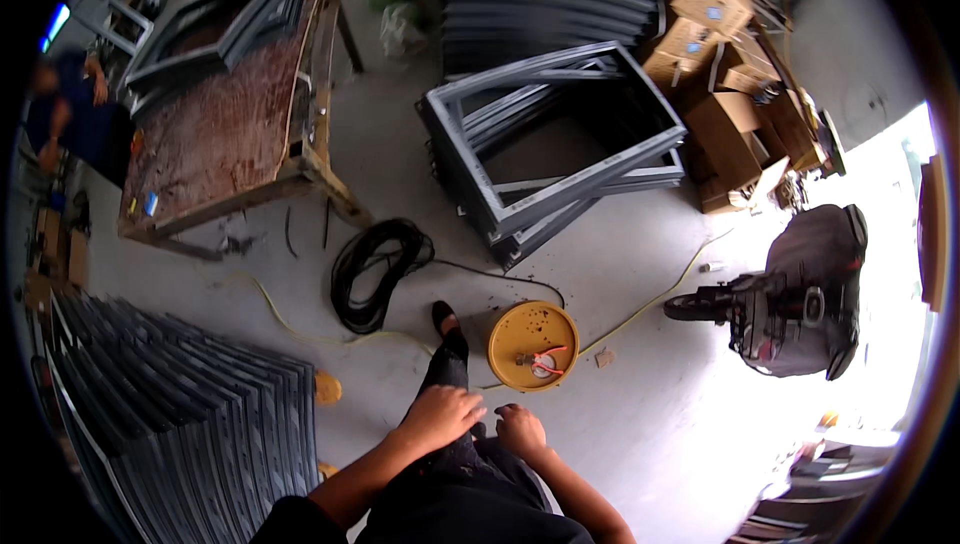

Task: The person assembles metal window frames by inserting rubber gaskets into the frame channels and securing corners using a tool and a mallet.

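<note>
Looking straight down from the head camera, I see both hands resting on my own dark-trousered leg (452, 369) at the near edge. My left hand (440, 416) lies palm-down on the knee, fingers loosely curled and gripping nothing. My right hand (520, 431) sits just beside it, half closed over the trouser fabric, also holding no tool or part. One foot in a black shoe (443, 317) points away from me across the floor.

Nearest the hands, just beyond the right one, stands a round yellow reel (533, 345) flat on the floor, with a small red-and-white fitting at its middle and a yellow cable (650, 302) running off to the right. Nothing is lifted or being worked on, so I judge this a pause: the stack of assembled grey window frames (555, 139) in the far middle looks done, while the fan of grey profiles (180, 414) at near left looks untouched.

A coil of black hose (375, 269) lies left of the shoe. The floor is pale, dusty concrete. Far left stands a wooden bench (225, 129) with a worn reddish top carrying another grey frame; a person in dark blue (70, 114) stands beyond it. Cardboard boxes (715, 54) pile up at far right, and a parked scooter under a dark cover (800, 289) sits right, beside bright daylight from an opening.
</note>
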A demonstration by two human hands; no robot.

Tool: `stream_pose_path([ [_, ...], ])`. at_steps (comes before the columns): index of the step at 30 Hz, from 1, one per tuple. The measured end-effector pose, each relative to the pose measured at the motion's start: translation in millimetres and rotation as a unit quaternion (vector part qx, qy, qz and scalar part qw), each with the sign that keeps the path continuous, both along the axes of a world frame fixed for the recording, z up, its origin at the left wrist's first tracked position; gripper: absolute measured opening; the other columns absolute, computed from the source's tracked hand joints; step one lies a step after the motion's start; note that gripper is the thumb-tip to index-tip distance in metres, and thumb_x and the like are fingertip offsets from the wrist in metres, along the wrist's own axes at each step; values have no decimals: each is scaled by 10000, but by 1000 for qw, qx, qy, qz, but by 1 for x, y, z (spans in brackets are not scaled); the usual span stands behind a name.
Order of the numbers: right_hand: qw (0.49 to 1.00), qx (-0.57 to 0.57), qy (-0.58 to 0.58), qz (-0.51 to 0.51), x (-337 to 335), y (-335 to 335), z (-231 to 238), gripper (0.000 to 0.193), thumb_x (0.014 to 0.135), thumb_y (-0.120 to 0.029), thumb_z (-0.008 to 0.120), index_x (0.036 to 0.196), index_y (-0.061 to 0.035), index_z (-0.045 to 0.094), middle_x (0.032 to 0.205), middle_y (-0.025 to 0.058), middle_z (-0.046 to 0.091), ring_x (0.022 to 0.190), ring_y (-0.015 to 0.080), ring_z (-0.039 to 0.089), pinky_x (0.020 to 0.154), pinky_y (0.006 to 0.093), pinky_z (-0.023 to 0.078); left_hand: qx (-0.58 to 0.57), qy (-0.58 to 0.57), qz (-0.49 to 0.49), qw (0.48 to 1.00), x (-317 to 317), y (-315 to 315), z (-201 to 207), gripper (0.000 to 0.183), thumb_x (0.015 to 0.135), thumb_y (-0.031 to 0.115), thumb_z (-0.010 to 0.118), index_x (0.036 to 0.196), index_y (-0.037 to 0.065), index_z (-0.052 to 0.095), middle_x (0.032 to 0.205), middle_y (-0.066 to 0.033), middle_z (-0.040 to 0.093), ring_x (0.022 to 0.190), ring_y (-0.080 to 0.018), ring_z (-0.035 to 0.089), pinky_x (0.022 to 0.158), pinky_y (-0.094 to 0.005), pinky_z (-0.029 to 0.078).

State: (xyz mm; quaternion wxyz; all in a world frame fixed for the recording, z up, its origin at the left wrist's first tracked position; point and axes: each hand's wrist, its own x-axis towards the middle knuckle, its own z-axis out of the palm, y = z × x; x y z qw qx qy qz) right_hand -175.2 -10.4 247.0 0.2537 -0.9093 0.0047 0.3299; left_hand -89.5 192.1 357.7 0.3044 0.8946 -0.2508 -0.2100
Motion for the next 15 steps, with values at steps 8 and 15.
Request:
stream_pose_path([
  [8, 995, -62, 55, -46, 122, -29, -104, 224, 866, -193, 524, 991, -77, 669, 872, 209, 678, 834, 397, 664, 740, 502, 534, 76, 70, 132, 986, 125, 61, -59, 219, 864, 253, 633, 890, 36, 617, 770, -151, 640, 761, -350, 624, 691, -457, 487],
  [15, 986, -59, 146, 55, 157, -52, -183, 238, 817, -165, 539, 986, -58, 667, 881, 233, 680, 785, 417, 669, 730, 511, 537, 148, 162, 196, 956, 118, 62, -114, 215, 850, 225, 647, 834, 15, 602, 745, -138, 634, 732, -330, 620, 684, -440, 491],
])
